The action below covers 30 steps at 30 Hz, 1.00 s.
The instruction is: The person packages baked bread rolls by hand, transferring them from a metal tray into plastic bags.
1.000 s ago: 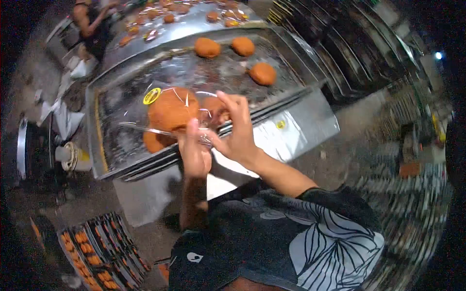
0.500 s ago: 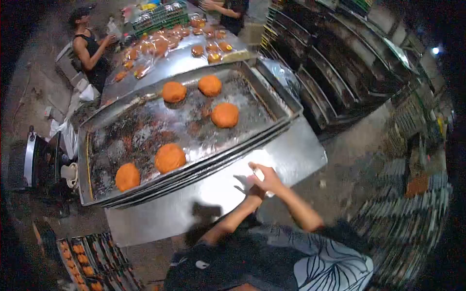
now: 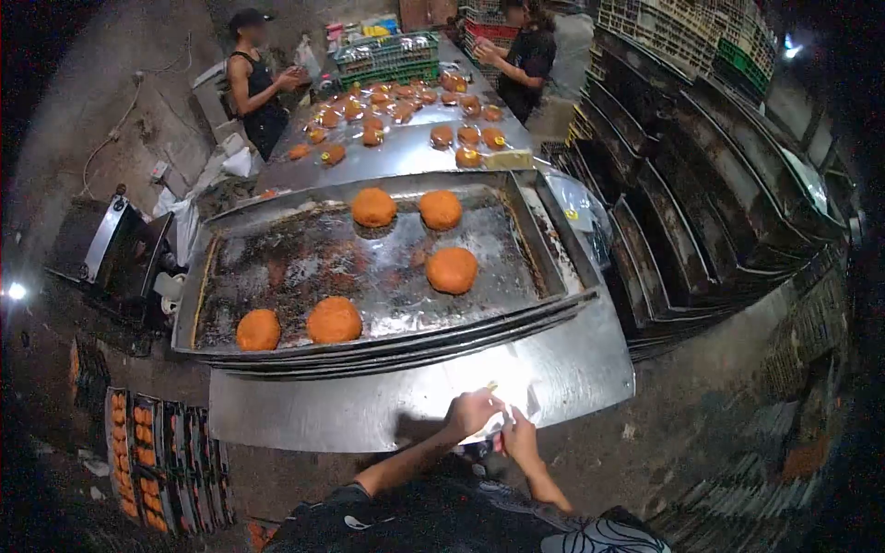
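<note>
My left hand (image 3: 473, 412) and my right hand (image 3: 522, 441) are close together over the front edge of the metal table, fingers pinched. Between them is what looks like a thin clear plastic bag (image 3: 525, 398), partly lost in the glare, with a small yellowish spot by my left fingertips. Just beyond my hands lies a large worn baking tray (image 3: 369, 348) on a stack of trays. Several round orange-brown buns sit in it: a front one (image 3: 334, 320), a right one (image 3: 452, 270) and a back one (image 3: 373, 208) among them.
Wrapped buns (image 3: 372, 131) with yellow labels cover the far metal table (image 3: 406, 157), near a green crate (image 3: 387, 69). Two people (image 3: 253, 83) stand at its sides. Stacked dark trays (image 3: 682, 212) rise on the right. Trays of buns (image 3: 147, 452) are on the floor at left.
My view has shifted, so the tray appears more level and more of the far table shows. My hands, earlier clasped near the tray, are now slightly apart at the table's front edge, with plastic visible.
</note>
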Available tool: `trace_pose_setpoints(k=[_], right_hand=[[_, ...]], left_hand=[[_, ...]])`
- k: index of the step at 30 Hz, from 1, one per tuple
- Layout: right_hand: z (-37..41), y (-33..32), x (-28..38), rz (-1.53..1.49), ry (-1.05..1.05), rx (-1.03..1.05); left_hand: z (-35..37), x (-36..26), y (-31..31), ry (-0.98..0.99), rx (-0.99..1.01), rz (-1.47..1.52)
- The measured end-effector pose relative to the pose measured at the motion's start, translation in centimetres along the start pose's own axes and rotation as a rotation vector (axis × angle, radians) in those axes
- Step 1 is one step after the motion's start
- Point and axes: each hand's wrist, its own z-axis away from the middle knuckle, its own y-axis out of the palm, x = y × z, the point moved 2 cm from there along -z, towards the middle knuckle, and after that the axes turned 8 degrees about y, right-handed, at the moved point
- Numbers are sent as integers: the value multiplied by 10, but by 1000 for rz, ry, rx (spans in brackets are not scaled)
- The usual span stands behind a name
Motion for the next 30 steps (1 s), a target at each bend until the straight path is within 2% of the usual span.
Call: trace_pose_setpoints(k=[2, 3, 4, 6, 7, 9, 10, 11, 12, 13, 14, 15, 16, 17, 18, 19, 20, 21, 22, 24, 25, 26, 27, 28, 29, 30], right_hand=[[-14, -3, 26, -390, 205, 328], [5, -3, 88, -227, -5, 280], [-9, 0, 89, -296, -78, 207], [18, 17, 133, -118, -332, -76], [18, 26, 129, -113, -333, -66], [19, 41, 122, 416, -742, -144], [22, 52, 121, 612, -784, -210], [21, 59, 116, 487, -430, -25], [26, 68, 122, 347, -68, 148], [15, 72, 120, 179, 43, 376], [18, 84, 149, -300, 275, 336], [21, 97, 178, -801, 458, 209], [1, 82, 173, -633, 50, 531], [-10, 93, 181, -533, -290, 547], [11, 117, 211, -826, -372, 701], [15, 132, 218, -911, -454, 900], [31, 149, 228, -1071, -349, 995], [38, 168, 222, -1154, -137, 1125], [45, 184, 216, -1231, 86, 1248], [39, 212, 201, -656, 106, 1310], [20, 212, 208, -49, -353, 949], [13, 220, 236, 317, -690, 724], [-16, 234, 256, 582, -994, 516], [-36, 247, 258, 667, -1269, -45], [-74, 256, 240, 993, -1291, -341], [-75, 250, 251, 1011, -1012, 80]], left_hand=[[-1, -51, -34, 160, -247, 96], [1, -76, -48, 173, -284, 112], [3, -79, -59, 87, -316, 150], [6, -89, -96, -135, -240, 493], [11, -84, -105, -103, -235, 413], [28, -80, -118, -34, -190, 421], [36, -79, -119, 31, -131, 425], [40, -73, -120, -13, -292, 516], [46, -86, -132, 82, -513, 293], [51, -93, -135, 151, -540, 224], [56, -100, -137, 229, -565, 154], [62, -115, -138, 341, -534, 95], [68, -122, -137, 386, -499, 77], [71, -120, -140, 351, -610, 73], [71, -117, -148, 319, -727, 62], [69, -99, -158, 379, -829, 144], [72, -100, -170, 379, -956, 455], [71, -93, -189, 240, -1109, 946], [76, -75, -212, -2, -992, 1365], [109, -60, -255, 202, -745, 1244], [117, -55, -271, 273, -865, 1225], [123, -52, -283, 346, -982, 1204], [129, -57, -293, 299, -1108, 1231], [134, -68, -303, 256, -1233, 1257], [138, -79, -310, 271, -1279, 1260], [146, -76, -315, 274, -1277, 1244]])
